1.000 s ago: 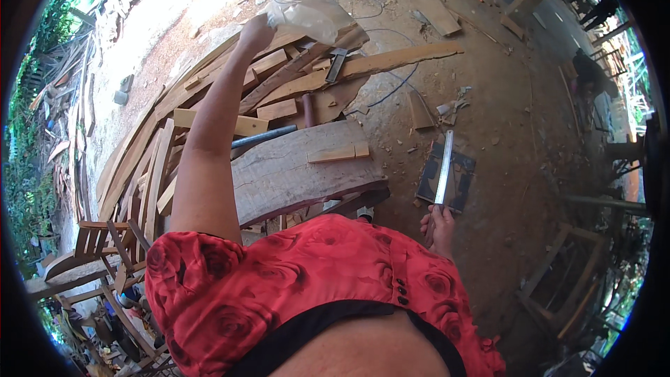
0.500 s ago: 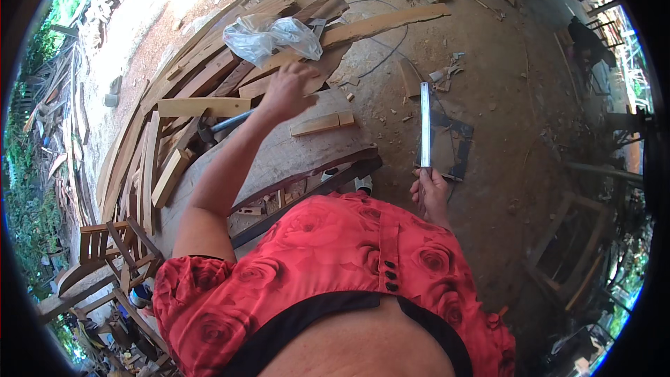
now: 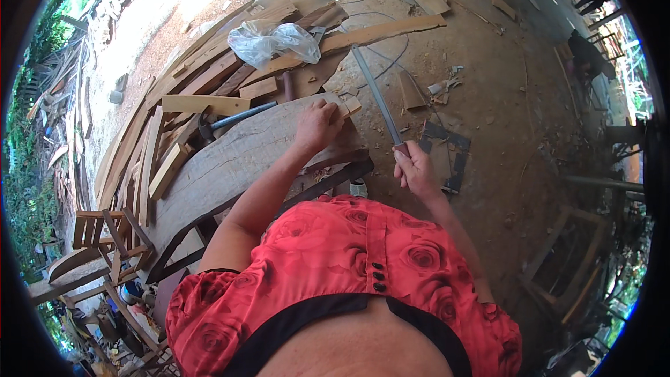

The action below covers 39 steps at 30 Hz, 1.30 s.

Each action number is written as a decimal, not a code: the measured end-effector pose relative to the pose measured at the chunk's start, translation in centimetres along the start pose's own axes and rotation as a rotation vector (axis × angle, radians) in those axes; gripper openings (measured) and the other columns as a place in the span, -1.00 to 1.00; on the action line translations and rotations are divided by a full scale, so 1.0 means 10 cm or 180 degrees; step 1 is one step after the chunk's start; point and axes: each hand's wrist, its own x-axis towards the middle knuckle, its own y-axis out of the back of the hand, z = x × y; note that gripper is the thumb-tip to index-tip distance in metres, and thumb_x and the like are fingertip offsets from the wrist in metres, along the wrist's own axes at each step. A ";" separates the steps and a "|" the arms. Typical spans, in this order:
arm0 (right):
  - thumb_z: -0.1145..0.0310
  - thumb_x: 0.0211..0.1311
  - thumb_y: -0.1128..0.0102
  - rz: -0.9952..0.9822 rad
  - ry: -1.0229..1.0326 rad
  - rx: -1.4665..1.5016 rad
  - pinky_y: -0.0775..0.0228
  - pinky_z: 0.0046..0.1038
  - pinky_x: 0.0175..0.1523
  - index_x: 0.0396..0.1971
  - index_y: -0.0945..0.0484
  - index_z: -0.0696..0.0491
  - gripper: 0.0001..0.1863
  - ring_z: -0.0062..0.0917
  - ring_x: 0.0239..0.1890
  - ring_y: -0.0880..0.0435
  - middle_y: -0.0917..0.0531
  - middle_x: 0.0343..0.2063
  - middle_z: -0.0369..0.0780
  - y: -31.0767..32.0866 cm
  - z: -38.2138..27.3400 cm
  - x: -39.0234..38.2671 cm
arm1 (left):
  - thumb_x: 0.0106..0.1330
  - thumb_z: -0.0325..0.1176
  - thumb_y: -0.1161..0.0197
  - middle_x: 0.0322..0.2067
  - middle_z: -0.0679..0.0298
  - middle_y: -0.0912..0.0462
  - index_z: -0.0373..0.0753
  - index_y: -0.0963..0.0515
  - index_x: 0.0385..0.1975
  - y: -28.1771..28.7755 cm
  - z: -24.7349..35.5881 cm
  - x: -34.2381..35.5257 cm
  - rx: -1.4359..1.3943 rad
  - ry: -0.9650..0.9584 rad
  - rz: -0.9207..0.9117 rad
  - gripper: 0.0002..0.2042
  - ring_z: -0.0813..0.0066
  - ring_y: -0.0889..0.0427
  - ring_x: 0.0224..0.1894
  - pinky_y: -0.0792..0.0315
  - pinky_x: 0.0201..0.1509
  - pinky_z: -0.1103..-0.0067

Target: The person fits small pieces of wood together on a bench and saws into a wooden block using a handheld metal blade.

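My left hand (image 3: 319, 124) is closed on a short, pale wood block (image 3: 353, 107) at the far end of a weathered grey plank bench (image 3: 230, 160). My right hand (image 3: 412, 166) grips a long steel ruler-like tool (image 3: 373, 91) by its dark lower end; the blade points up and forward, to the right of the block. A claw hammer (image 3: 237, 115) with a bluish metal handle lies behind the bench top. Beyond it, a crumpled clear plastic bag (image 3: 274, 42) rests on stacked boards (image 3: 183, 73).
A dark flat panel (image 3: 453, 167) lies on the dirt floor (image 3: 502, 139) at right, near a wooden frame (image 3: 562, 258). Cables and offcuts lie ahead. Wooden chair parts (image 3: 112, 241) are piled at left. Dark figures, apparently people (image 3: 597, 3), are at the far right; posts stand near them.
My left hand let go of the plastic bag onto the boards and moved down onto the wood block. My right hand raised the steel tool forward, tilting its blade leftward.
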 end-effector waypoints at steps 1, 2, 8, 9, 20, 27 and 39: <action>0.27 0.37 0.02 0.0062 0.0099 -0.0141 -0.23 -0.59 -0.63 -0.32 -0.43 0.12 -0.79 -0.71 -0.77 -0.38 -0.46 -0.74 -0.30 -0.02 -0.04 0.03 | 0.08 -0.22 -0.30 -0.28 0.11 -0.50 -0.20 -0.49 -0.31 -0.05 0.03 0.01 0.0157 -0.0038 0.0149 -0.74 0.07 -0.47 -0.12 -0.36 -0.05 0.29; 0.27 0.37 0.02 0.0074 0.0108 -0.0143 -0.23 -0.59 -0.63 -0.32 -0.43 0.12 -0.79 -0.71 -0.77 -0.38 -0.46 -0.74 -0.30 -0.05 -0.05 0.07 | 0.08 -0.22 -0.30 -0.28 0.11 -0.50 -0.20 -0.49 -0.31 -0.07 0.04 0.01 0.0156 -0.0052 0.0154 -0.74 0.07 -0.47 -0.12 -0.36 -0.05 0.29; 0.18 0.33 -0.01 0.0386 0.0703 -0.1483 -0.38 -0.13 -0.42 -0.34 -0.41 0.11 -0.73 -0.11 -0.52 -0.61 -0.58 -0.62 -0.05 -0.24 0.17 0.24 | 0.11 -0.12 -0.25 -0.19 0.08 -0.48 -0.24 -0.41 -0.20 -0.11 0.17 0.05 0.0960 0.0090 0.0389 -0.62 0.04 -0.45 -0.09 -0.36 -0.03 0.27; 0.18 0.32 0.00 0.0378 0.0792 -0.1748 -0.37 -0.08 -0.38 -0.34 -0.41 0.11 -0.73 -0.04 -0.47 -0.60 -0.59 -0.58 -0.01 -0.25 0.17 0.25 | 0.11 -0.11 -0.24 -0.17 0.07 -0.47 -0.25 -0.40 -0.19 -0.11 0.18 0.06 0.0979 0.0140 0.0255 -0.61 0.04 -0.46 -0.08 -0.36 -0.02 0.25; 0.22 0.29 0.00 0.0380 0.0819 -0.2332 -0.40 -0.04 -0.35 -0.35 -0.36 0.10 -0.77 0.00 -0.45 -0.61 -0.60 -0.57 0.03 -0.34 0.39 0.31 | 0.18 -0.10 -0.19 -0.17 0.03 -0.47 -0.25 -0.36 -0.19 -0.09 0.09 0.06 0.0687 -0.0005 -0.0095 -0.63 -0.01 -0.45 -0.04 -0.36 -0.03 0.22; 0.22 0.29 0.00 0.0389 0.0772 -0.2382 -0.40 -0.04 -0.34 -0.34 -0.36 0.10 -0.77 -0.01 -0.44 -0.61 -0.60 -0.57 0.03 -0.38 0.37 0.29 | 0.21 -0.08 -0.17 -0.18 0.04 -0.49 -0.24 -0.36 -0.20 -0.10 0.10 0.05 0.0781 0.0030 -0.0027 -0.64 -0.01 -0.47 -0.05 -0.37 -0.04 0.21; 0.23 0.31 0.02 0.0306 0.0776 -0.2435 -0.39 -0.04 -0.33 -0.35 -0.35 0.11 -0.77 -0.01 -0.44 -0.61 -0.60 -0.57 0.03 -0.38 0.33 0.28 | 0.14 -0.14 -0.21 -0.20 0.08 -0.51 -0.21 -0.39 -0.22 -0.14 0.08 0.03 0.0745 0.0009 0.0204 -0.67 0.02 -0.49 -0.10 -0.41 -0.07 0.22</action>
